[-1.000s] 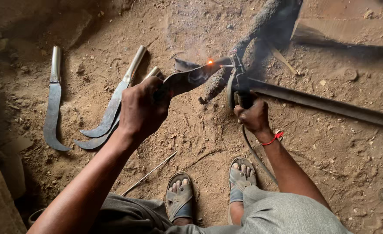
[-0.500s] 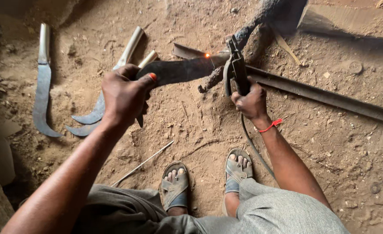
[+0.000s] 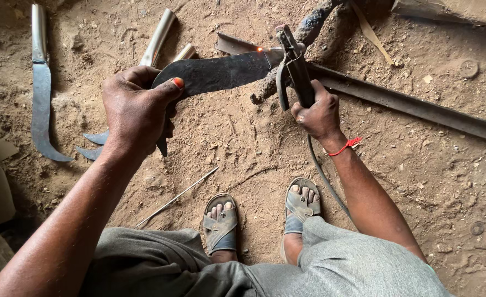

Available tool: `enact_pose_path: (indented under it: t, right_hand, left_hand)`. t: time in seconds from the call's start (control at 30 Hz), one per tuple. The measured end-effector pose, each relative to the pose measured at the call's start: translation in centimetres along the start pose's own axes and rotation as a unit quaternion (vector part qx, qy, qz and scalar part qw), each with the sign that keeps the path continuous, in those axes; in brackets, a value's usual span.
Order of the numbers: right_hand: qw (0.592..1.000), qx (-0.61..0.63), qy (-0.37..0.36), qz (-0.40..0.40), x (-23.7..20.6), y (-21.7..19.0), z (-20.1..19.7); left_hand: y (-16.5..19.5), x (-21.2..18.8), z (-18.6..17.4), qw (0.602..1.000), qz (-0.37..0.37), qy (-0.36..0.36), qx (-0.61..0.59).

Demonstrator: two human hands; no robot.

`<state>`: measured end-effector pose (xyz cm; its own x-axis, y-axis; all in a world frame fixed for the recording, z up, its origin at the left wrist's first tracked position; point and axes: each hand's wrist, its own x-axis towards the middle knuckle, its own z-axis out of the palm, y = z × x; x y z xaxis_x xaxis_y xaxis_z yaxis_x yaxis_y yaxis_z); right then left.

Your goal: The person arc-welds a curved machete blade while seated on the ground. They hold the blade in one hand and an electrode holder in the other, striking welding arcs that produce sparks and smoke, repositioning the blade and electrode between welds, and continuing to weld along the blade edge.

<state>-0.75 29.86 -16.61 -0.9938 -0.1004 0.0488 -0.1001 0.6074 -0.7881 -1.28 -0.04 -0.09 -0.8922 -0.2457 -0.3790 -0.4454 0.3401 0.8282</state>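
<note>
Your left hand clamped the curved blade; your right hand gripped the electrode holder, best held steady at the glowing joint.

Bare floor of dry, sandy brown earth, pebble-strewn. Daylight even; deep shade in the left corner.

Bare, sandy dirt floor, littered with small stones and scraps. At upper left of the frame, a curved sickle blade with a metal handle, flat on the ground. Just right of it, two more hooked blades, tips side by side. Across the upper right, a long dark angle iron bar. Lower centre, a thin metal rod beside two sandalled feet.
</note>
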Motion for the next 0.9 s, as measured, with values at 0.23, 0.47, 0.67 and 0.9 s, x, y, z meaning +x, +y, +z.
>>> enact_pose_path:
  t: [0.23,0.47,0.67,0.9]
  right_hand:
    - [0.999,-0.027,0.008,-0.042,0.3,0.4,0.4]
    - [0.999,0.03,0.046,-0.004,-1.1,2.6,-0.7]
    - [0.995,0.019,0.095,0.007,-1.9,4.2,-2.3]
    - [0.998,0.006,0.054,0.016,-2.3,5.3,-0.7]
  left_hand:
    - [0.9,0.0,-0.1,1.0,-0.006,0.012,0.027]
    - [1.2,-0.4,-0.6,0.998,0.031,0.02,0.051]
    - [1.3,-0.9,-0.4,0.999,0.025,0.018,0.034]
    - [1.1,-0.7,-0.2,0.998,0.031,0.033,0.048]
